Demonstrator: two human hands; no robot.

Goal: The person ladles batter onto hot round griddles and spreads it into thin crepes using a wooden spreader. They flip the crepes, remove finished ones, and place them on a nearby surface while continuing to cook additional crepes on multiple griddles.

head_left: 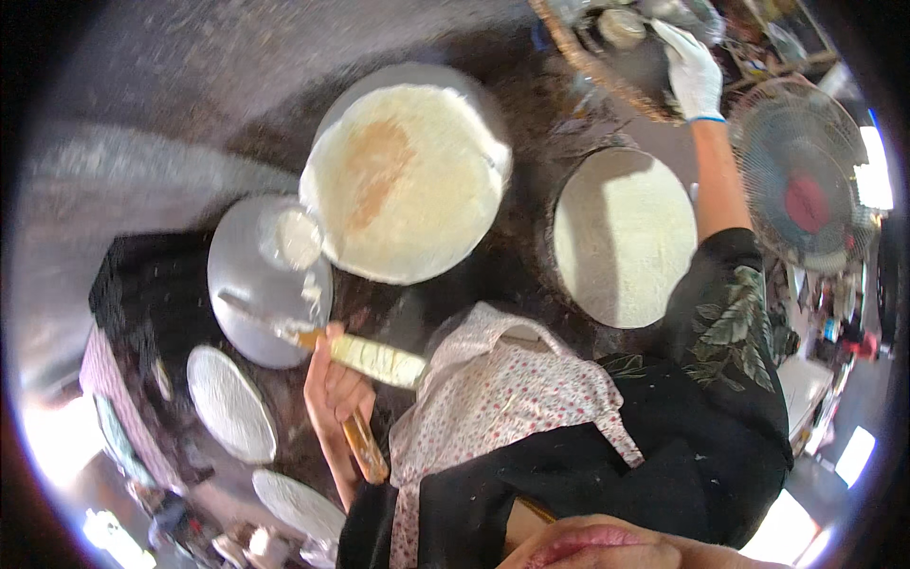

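Left fingers (343, 387) clasp wooden handle (366, 449), likely light, stiff, best held where they wrap; gloved right fingers (677, 44), can't tell grip.

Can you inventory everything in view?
Large sheet: one, cream, upper middle
Smaller sheet: one, whitish, right
Metal disc: one, grey, left
Round thing: one, white, on disc
Blade: one, grey, over disc
Pale discs: two, whitish, lower left
Fan: one, grey, right
Basket: one, brown, top right
Wooden handle: one, brown, in left hand
Stick: one, cream, above handle
Apron: one, white, lower middle
Left hand: one, bare, left
Right hand: one, gloved white, upper right
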